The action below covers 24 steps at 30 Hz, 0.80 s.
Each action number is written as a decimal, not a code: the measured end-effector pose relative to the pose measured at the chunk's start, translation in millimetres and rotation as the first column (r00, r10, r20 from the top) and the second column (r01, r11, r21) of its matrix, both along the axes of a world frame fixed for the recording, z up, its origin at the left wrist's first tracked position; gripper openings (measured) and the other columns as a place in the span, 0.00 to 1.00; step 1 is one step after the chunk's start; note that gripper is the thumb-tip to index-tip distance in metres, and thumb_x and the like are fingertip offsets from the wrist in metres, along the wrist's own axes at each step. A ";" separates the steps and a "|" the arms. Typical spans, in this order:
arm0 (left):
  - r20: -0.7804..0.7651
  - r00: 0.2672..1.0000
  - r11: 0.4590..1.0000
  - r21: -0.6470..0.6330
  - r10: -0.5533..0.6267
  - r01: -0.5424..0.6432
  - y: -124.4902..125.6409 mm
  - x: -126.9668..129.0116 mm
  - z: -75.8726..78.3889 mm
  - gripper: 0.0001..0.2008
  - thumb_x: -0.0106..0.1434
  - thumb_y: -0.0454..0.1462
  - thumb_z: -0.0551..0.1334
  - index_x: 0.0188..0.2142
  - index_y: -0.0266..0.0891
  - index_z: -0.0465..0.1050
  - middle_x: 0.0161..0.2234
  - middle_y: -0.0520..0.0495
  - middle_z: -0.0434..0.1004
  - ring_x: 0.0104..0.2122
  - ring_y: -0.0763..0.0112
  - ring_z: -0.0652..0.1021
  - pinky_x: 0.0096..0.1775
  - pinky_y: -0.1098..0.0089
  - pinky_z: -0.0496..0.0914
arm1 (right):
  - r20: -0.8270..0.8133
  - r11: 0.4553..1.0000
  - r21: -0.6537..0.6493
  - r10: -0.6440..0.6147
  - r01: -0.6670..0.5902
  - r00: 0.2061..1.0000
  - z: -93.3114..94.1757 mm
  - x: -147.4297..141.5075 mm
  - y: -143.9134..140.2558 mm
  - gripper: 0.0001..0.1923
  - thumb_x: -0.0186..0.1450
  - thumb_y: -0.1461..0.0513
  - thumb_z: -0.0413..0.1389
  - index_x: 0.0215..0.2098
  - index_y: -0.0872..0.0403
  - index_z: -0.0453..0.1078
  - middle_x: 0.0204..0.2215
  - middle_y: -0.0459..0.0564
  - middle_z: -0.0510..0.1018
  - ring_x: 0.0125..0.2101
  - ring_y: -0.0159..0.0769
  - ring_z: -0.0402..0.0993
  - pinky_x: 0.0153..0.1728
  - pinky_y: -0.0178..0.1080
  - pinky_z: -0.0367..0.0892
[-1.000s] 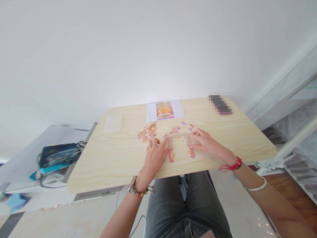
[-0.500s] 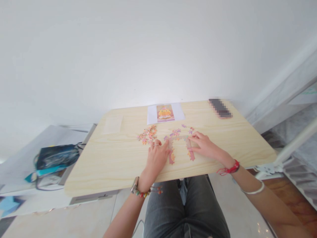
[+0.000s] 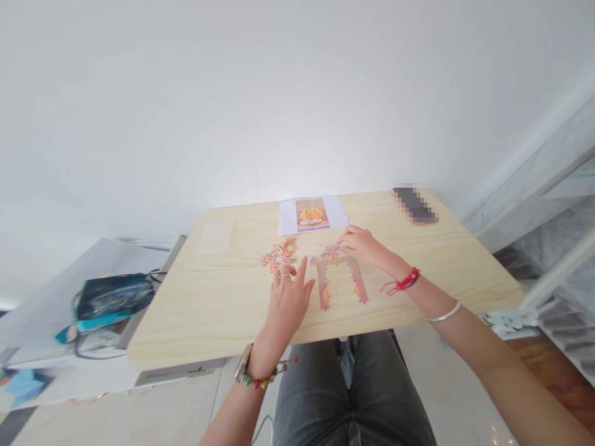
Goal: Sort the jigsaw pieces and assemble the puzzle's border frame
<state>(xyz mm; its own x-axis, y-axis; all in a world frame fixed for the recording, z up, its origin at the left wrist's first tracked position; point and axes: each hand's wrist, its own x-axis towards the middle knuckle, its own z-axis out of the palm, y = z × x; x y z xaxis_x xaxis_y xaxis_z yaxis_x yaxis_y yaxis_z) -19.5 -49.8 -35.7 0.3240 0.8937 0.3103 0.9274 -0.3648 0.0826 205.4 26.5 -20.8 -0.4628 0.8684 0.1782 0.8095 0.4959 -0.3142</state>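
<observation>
A partly joined jigsaw frame of pink and orange card pieces (image 3: 341, 279), shaped like an arch with two legs and a top bar, lies flat on the pale wood-grain table (image 3: 209, 303), between the two hands. The right hand (image 3: 360, 244) rests at the far end of the frame, its fingers (image 3: 346, 238) curled narrow over the small purple and pink loose pieces (image 3: 331, 251) at the top bar; whether a piece is pinched between them cannot be told. The left hand (image 3: 288, 297) lies just beside the frame's left leg, fingers spread wide and holding nothing, the index fingertip close to that leg. Just beyond the left fingers sits a heap of orange and pink loose pieces (image 3: 279, 253). Farther beyond both hands, near the table's back edge, lies a white sheet printed with a yellow and pink reference picture (image 3: 312, 215). A blurred dark rectangular object (image 3: 415, 204) lies well apart beyond the right fingers, and a pale square sheet (image 3: 214, 236) well apart beyond the left. A dark blue bag (image 3: 114, 297) sits on a low surface off the table's left side.
</observation>
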 end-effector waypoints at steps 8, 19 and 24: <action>0.075 0.997 0.996 -0.085 -0.008 0.014 -18.3 -11.1 -8.5 0.16 0.63 0.37 0.54 0.49 0.36 0.65 0.35 0.43 0.67 0.36 0.64 0.72 0.40 0.63 0.69 | 0.120 0.996 -0.078 0.040 -0.031 0.992 -8.2 -35.5 33.1 0.05 0.60 0.65 0.53 0.29 0.55 0.72 0.36 0.51 0.71 0.37 0.35 0.68 0.36 0.36 0.59; 0.132 0.991 0.968 -0.252 0.024 0.011 -20.6 -8.4 -5.1 0.07 0.63 0.34 0.51 0.31 0.38 0.66 0.29 0.47 0.67 0.32 0.67 0.73 0.37 0.67 0.68 | -0.045 0.986 0.007 -0.168 0.168 0.985 -3.3 62.0 13.7 0.07 0.59 0.67 0.52 0.30 0.56 0.72 0.31 0.50 0.71 0.32 0.34 0.69 0.35 0.35 0.62; 0.128 0.992 0.967 -0.253 0.018 0.015 -17.5 2.1 0.0 0.06 0.63 0.34 0.53 0.31 0.37 0.67 0.30 0.47 0.68 0.32 0.67 0.73 0.36 0.67 0.68 | -0.032 0.987 -0.051 -0.153 0.151 0.988 -14.5 63.6 -8.7 0.06 0.60 0.64 0.53 0.33 0.55 0.72 0.34 0.51 0.71 0.36 0.36 0.69 0.39 0.37 0.63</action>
<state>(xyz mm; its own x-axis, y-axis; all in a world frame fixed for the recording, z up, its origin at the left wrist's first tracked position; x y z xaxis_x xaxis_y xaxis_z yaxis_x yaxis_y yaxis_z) -17.3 -67.4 -35.8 0.2946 0.9490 0.1127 0.9038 -0.3150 0.2898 269.0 17.8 -35.3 -0.3189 0.9361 0.1481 0.8620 0.3515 -0.3653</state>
